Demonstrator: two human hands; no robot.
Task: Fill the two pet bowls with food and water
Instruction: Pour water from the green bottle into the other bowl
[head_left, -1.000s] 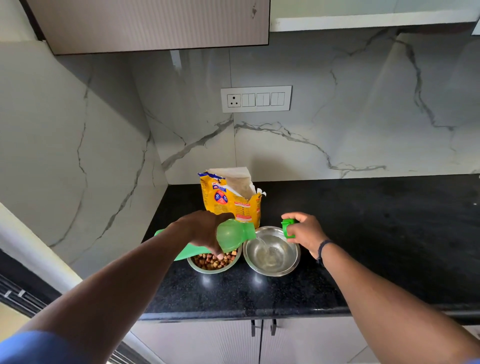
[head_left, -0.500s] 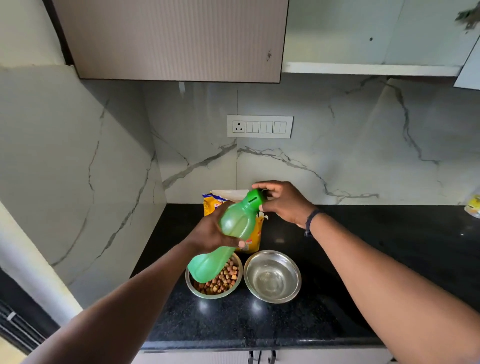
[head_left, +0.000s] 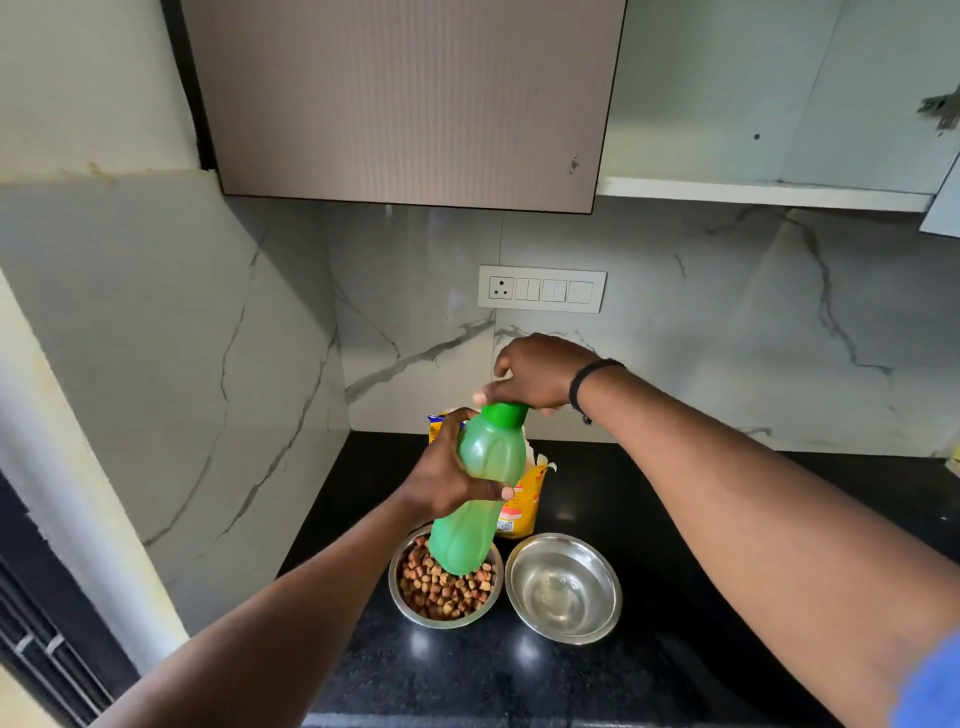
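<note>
Two steel bowls stand side by side on the black counter. The left bowl (head_left: 400, 597) holds brown kibble; the right bowl (head_left: 563, 590) holds clear water. Above the kibble bowl I hold a green bottle (head_left: 480, 488) nearly upright, my left hand (head_left: 447, 475) wrapped round its middle. My right hand (head_left: 535, 371) grips the dark green cap (head_left: 503, 414) on the bottle's neck. The yellow food bag (head_left: 524, 499) stands open behind the bottle, mostly hidden.
The black counter (head_left: 649, 499) runs to the right along a marble backsplash. A marble side wall closes the left. A switch panel (head_left: 542, 289) sits on the back wall, and a wall cabinet (head_left: 405, 98) hangs overhead. The counter's front edge is near the bottom.
The bottle went from tilted and pouring into the right bowl to nearly upright. My right hand brought the cap from beside the bowl up onto the bottle's neck.
</note>
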